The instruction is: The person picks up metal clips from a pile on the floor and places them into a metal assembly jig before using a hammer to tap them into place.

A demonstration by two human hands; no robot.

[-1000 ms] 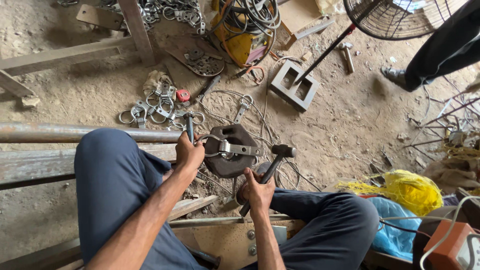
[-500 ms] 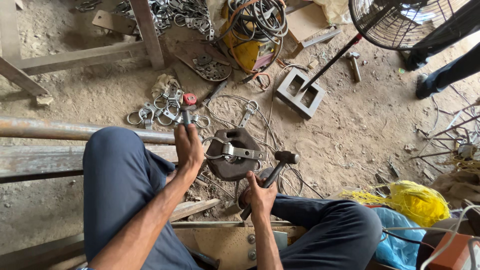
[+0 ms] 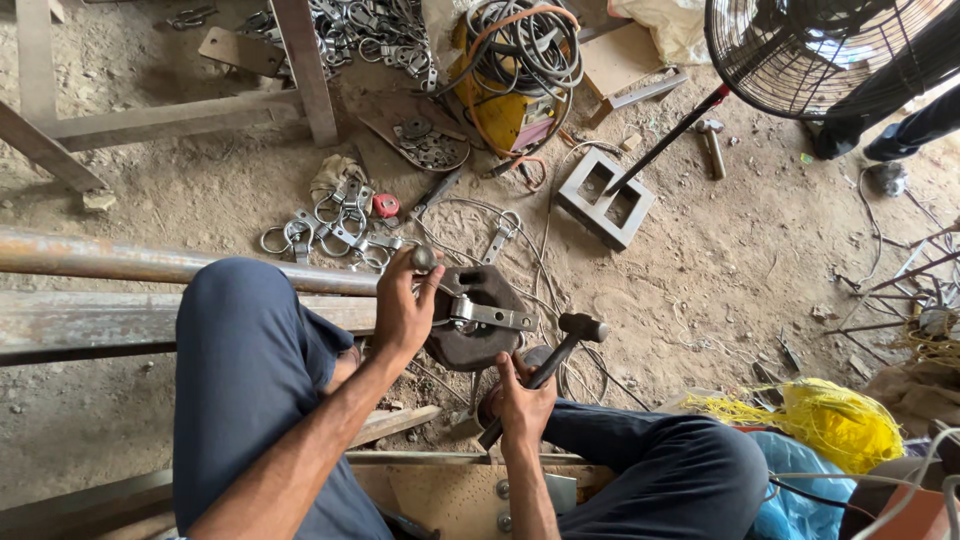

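Observation:
My left hand [image 3: 405, 305] grips a short metal punch [image 3: 424, 259] held upright beside a grey metal bracket [image 3: 487, 315]. The bracket lies on a dark, heavy iron block [image 3: 470, 345] on the dirt floor between my knees. My right hand [image 3: 520, 400] is closed around the handle of a hammer [image 3: 565, 340], whose dark head hangs just right of the block, a little above the ground.
A pile of similar ring brackets [image 3: 330, 225] lies beyond the block. Rusty steel bars [image 3: 120, 260] run across on the left. A fan's square base [image 3: 605, 205], a second hammer [image 3: 712, 140], coiled cables [image 3: 520, 50] and yellow rope [image 3: 830, 415] surround the spot. Another person's feet [image 3: 880, 140] stand top right.
My left hand has shifted slightly on the punch at the bracket. The hammer stays low beside the block. The camera has tilted, showing more of the floor ahead.

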